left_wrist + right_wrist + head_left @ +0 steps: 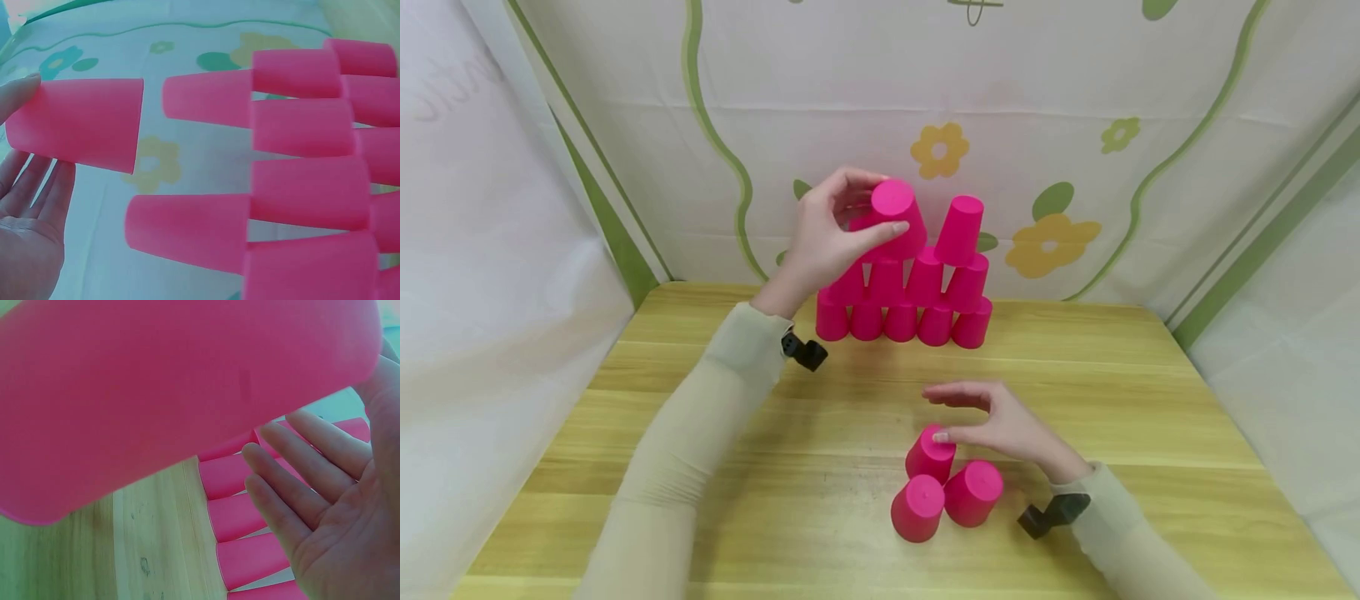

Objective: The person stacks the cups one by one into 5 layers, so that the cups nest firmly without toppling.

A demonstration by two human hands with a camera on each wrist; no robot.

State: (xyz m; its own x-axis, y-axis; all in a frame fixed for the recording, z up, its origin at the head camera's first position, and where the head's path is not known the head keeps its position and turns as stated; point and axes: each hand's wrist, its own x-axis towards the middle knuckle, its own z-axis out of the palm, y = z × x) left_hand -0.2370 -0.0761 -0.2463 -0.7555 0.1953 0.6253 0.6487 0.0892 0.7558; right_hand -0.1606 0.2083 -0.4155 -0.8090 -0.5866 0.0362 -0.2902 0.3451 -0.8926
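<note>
Wood-grain table (797,500) — far, tiered pink cups (925,279) straddle gaps, presumably for support; left hand (823,233) grips another cup (906,208) mouth-down; right hand (1003,425), fingers extended — at near cup trio (964,492).

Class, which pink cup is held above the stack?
The cup in the left hand: it hangs free, while both top cups stand on the stack.

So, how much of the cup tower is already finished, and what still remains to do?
Done: the bottom row of five and the second row of four stand complete; the third row has two, with a gap between. In hand: the left hand holds a cup, seemingly for that gap. Remaining: three loose cups stand by the right hand, perhaps for the levels above.
</note>
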